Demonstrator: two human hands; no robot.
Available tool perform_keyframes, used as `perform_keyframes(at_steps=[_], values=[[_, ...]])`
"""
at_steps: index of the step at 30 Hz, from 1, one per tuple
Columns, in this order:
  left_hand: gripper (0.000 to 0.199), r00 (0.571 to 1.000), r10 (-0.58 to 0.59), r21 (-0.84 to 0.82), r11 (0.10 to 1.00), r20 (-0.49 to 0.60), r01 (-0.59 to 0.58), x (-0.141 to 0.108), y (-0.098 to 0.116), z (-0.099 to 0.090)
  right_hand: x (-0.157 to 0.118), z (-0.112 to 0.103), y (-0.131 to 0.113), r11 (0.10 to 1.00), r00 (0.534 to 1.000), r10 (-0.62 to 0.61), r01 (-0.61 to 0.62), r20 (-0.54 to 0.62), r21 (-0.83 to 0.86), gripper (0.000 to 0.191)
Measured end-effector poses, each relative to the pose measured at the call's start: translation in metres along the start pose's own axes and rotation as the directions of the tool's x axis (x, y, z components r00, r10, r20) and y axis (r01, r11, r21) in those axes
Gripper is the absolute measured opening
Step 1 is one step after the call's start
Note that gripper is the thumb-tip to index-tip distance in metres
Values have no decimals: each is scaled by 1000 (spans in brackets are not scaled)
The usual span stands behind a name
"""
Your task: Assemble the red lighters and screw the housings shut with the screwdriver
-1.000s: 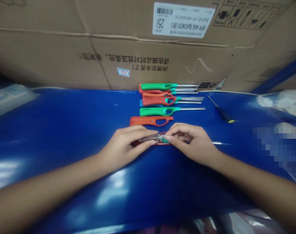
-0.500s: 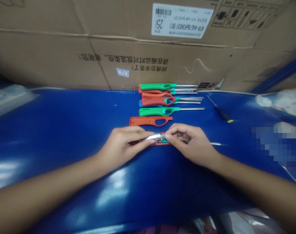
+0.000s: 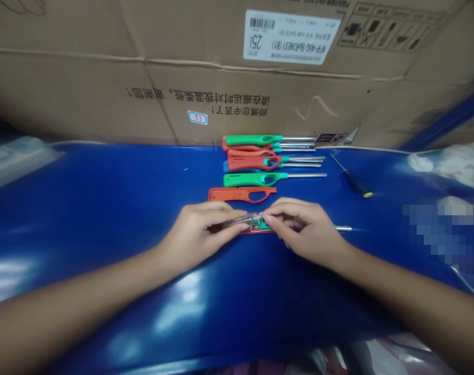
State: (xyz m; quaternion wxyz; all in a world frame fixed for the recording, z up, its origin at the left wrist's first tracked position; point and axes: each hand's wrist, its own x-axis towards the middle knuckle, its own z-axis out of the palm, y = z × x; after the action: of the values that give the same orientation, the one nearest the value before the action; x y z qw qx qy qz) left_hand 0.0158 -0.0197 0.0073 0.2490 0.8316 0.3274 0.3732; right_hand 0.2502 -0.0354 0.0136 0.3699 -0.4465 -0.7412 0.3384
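Note:
Between the thumb and fingers of my left hand [image 3: 206,226] is a clear, shiny lighter fuel tank [image 3: 240,221], tilted slightly up to the right. My right hand [image 3: 303,221] is closed in a pinch at the tank's pale tip; the fingertips hide what exactly they grip. Under both hands lies an opened red lighter shell [image 3: 245,231] with a teal part [image 3: 263,224] and a thin pale tube in it. Its metal barrel [image 3: 344,228] sticks out to the right of my right hand. Just beyond lies a loose orange shell half [image 3: 241,195], inner side up.
Several assembled long-neck lighters lie in a stack behind, a green lighter [image 3: 250,179] nearest. A dark screwdriver [image 3: 355,182] with a yellow end is at right. A large cardboard box [image 3: 104,99] stands along the back of the blue table [image 3: 123,182]. Plastic bags [image 3: 18,159] lie at left.
The fuel tank has tipped a little in my left hand, so its bright glare has turned to a clear look. My right fingers have shifted slightly at its tip.

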Motion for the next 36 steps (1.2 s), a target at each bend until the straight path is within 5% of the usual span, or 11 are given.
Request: perform_keyframes(at_steps=[5,10,26,36], values=[[18,999,-43,-18,999,16,43,0,0,0,-1,0,1,999,999,-45,45,-12,9,15],[18,998,-65,-15,998,-3,65,0,-1,0,1,-1,2,998,999,40,-40,-17,39,14],[16,1000,1,-52,999,10,-1,2,0,0,2,-1,-1,988,995,104,-104,11,111,17],[18,999,-40,10,999,-15,40,2,0,-1,2,-10,-5,999,999,37,-37,9,-28,18]])
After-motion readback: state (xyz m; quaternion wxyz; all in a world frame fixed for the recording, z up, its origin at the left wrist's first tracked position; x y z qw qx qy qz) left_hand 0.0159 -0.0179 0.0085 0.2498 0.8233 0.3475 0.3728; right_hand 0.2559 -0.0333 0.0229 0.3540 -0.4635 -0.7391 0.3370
